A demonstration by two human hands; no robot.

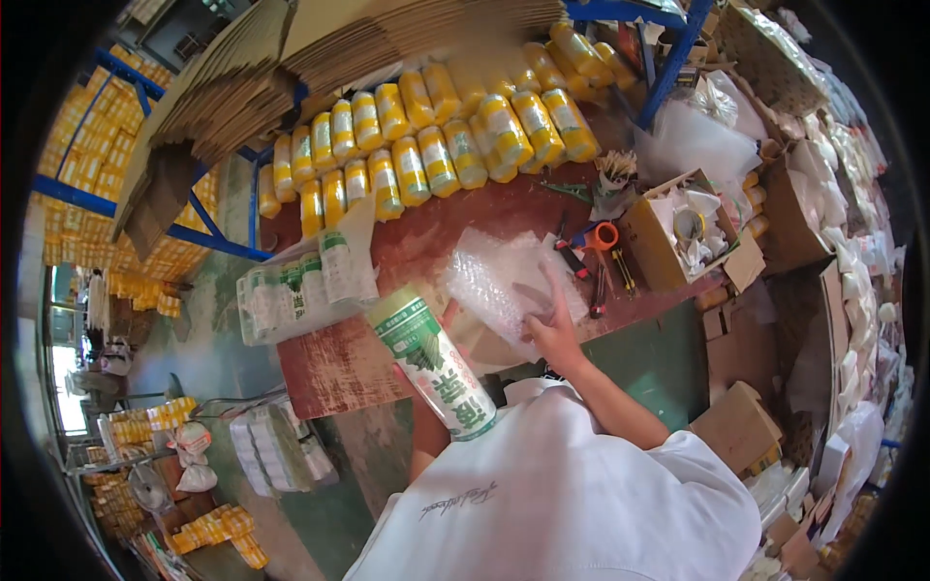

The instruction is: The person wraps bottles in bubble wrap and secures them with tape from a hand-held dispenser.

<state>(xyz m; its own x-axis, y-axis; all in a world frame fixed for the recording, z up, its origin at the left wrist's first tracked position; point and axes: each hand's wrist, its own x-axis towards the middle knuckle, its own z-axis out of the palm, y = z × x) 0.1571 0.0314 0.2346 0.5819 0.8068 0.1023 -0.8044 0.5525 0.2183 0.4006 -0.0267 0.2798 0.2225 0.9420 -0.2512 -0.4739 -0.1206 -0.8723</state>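
A white and green printed cylindrical package [434,363] is upright but tilted, close to my chest at the table's near edge. My left hand [429,385] is around its far side, mostly hidden behind it. With my right hand [556,334] I pinch the near edge of a sheet of bubble wrap [494,279] lying on the red tabletop [341,363]. To the left, several similar green and white packages [294,290] stand in a clear plastic bag. Rows of yellow wrapped cylinders [410,171] line the back of the table.
Right of the bubble wrap lie orange-handled scissors [603,236], a red and black cutter [572,259] and other tools. Beyond them is an open cardboard box [661,232] with a tape roll [688,225]. Flattened cardboard [349,43] is stacked above the yellow rows, beside blue rack posts [672,65].
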